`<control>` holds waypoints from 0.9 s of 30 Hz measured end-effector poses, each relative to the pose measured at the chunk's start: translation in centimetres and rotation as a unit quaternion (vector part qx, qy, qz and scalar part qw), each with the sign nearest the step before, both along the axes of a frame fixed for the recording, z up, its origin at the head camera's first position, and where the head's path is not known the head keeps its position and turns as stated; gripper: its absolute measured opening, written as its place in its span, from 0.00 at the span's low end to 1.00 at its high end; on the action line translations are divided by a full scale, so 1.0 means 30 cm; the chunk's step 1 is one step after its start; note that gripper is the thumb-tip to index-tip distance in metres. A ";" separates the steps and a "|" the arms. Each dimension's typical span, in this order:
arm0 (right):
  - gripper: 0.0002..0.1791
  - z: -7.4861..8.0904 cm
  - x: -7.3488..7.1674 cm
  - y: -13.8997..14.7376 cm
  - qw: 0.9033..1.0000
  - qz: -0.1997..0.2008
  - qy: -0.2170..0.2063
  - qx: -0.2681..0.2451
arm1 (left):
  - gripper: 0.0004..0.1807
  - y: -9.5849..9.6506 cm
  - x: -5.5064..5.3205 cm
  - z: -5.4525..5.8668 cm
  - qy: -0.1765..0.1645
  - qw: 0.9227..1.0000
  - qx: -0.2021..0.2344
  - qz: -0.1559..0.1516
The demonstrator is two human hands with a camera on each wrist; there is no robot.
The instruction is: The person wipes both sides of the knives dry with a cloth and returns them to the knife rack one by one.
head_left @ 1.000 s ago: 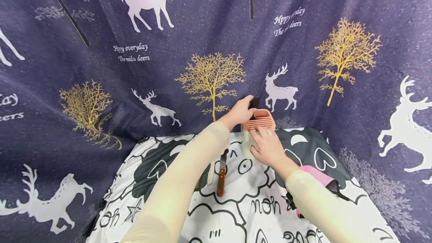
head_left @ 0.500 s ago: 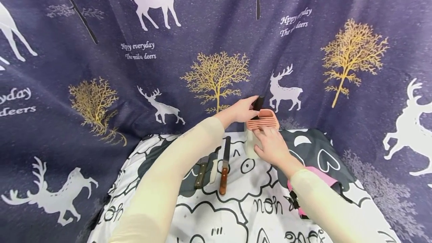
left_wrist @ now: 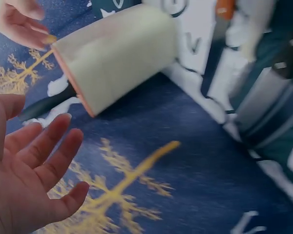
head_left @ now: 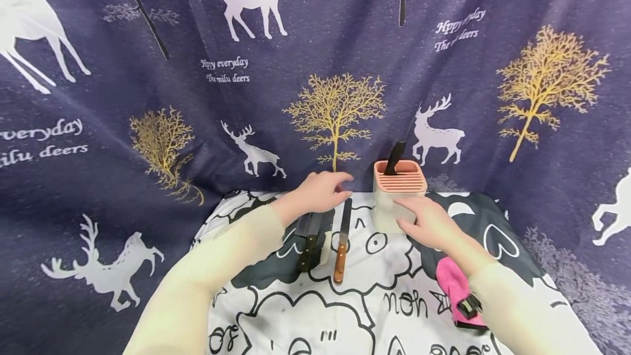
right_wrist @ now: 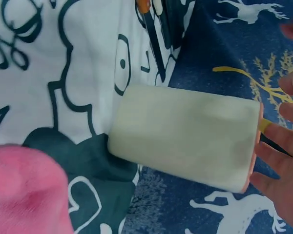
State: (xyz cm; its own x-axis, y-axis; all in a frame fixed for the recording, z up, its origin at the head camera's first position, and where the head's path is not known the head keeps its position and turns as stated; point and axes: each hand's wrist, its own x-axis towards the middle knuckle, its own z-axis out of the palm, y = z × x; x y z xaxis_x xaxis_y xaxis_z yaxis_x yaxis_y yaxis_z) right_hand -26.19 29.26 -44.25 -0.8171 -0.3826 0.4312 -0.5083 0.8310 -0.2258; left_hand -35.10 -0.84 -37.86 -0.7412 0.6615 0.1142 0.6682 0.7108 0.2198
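Knife block upright at the back of the bed-like printed cloth, near the patterned hanging. We see a black-handled knife standing in its orange top, handle leaning right; we cannot tell which opening takes the blade.

Left hand: in the air left of the block, fingers parted and loosely bent, holding nothing. Right hand: at the block's front right, fingers relaxed and spread, nothing gripped; fingertips close to the rim, contact uncertain to us.

On the cloth below the left hand we note a brown-handled knife, a white handle beside it, then a dark-handled knife farthest left. Pink item with black parts lies near the right sleeve.
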 end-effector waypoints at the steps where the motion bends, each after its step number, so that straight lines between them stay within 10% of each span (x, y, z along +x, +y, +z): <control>1: 0.27 -0.001 0.022 0.017 1.000 0.001 0.000 -0.001 | 0.26 -0.025 0.013 -0.021 0.006 1.000 -0.001 0.008; 9: 0.27 -0.085 0.195 0.141 0.998 -0.057 0.007 -0.033 | 0.28 -0.179 0.101 -0.275 -0.014 0.990 0.043 0.135; 17: 0.32 -0.255 0.284 0.225 0.987 -0.150 -0.057 -0.019 | 0.32 -0.191 0.135 -0.504 -0.067 0.968 0.029 0.241; 27: 0.45 -0.428 0.336 0.245 0.947 -0.248 -0.200 -0.034 | 0.36 -0.194 0.119 -0.653 -0.133 0.942 -0.006 0.309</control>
State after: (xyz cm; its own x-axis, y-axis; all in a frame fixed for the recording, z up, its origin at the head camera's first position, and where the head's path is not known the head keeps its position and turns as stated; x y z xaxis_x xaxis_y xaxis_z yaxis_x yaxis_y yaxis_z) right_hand -16.10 36.60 -57.08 -0.9923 0.1091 0.0592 0.0786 0.9216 -0.3801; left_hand -31.53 -6.65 -57.45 -0.9865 0.0937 -0.1347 0.0478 0.9494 0.3103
